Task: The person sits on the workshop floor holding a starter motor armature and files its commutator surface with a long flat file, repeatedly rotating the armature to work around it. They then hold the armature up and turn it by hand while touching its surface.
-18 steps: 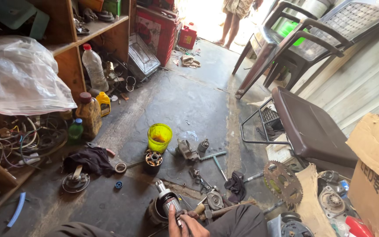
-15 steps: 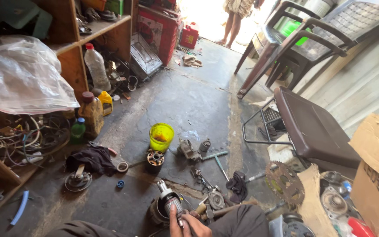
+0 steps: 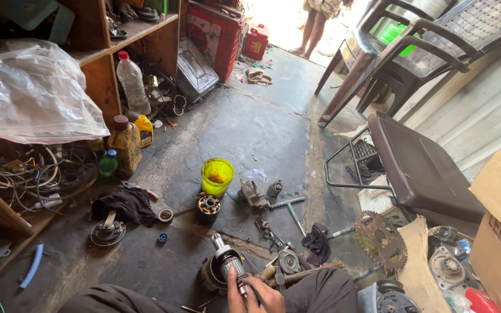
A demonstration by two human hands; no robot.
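A motor armature [image 3: 225,262] with a copper commutator stands tilted out of a dark round housing [image 3: 210,275] on the floor between my knees. My right hand [image 3: 265,294] is at the bottom edge, fingers closed around the armature's lower end. Only a sliver of my left hand [image 3: 230,294] shows beside it, touching the armature; its grip is hidden. A wooden-handled tool [image 3: 302,272] lies just right of my hands, across my right leg.
A yellow cup [image 3: 217,176], a small stator [image 3: 207,206], metal parts [image 3: 254,193], a T-wrench [image 3: 290,204], rags and a sprocket [image 3: 380,237] litter the floor. Wooden shelves with bottles and wires stand left, chairs [image 3: 418,168] right. A person's legs [image 3: 314,26] stand at the far doorway.
The view has shifted slightly. My hands stay on the armature at the bottom edge, and the parts on the floor have not moved.
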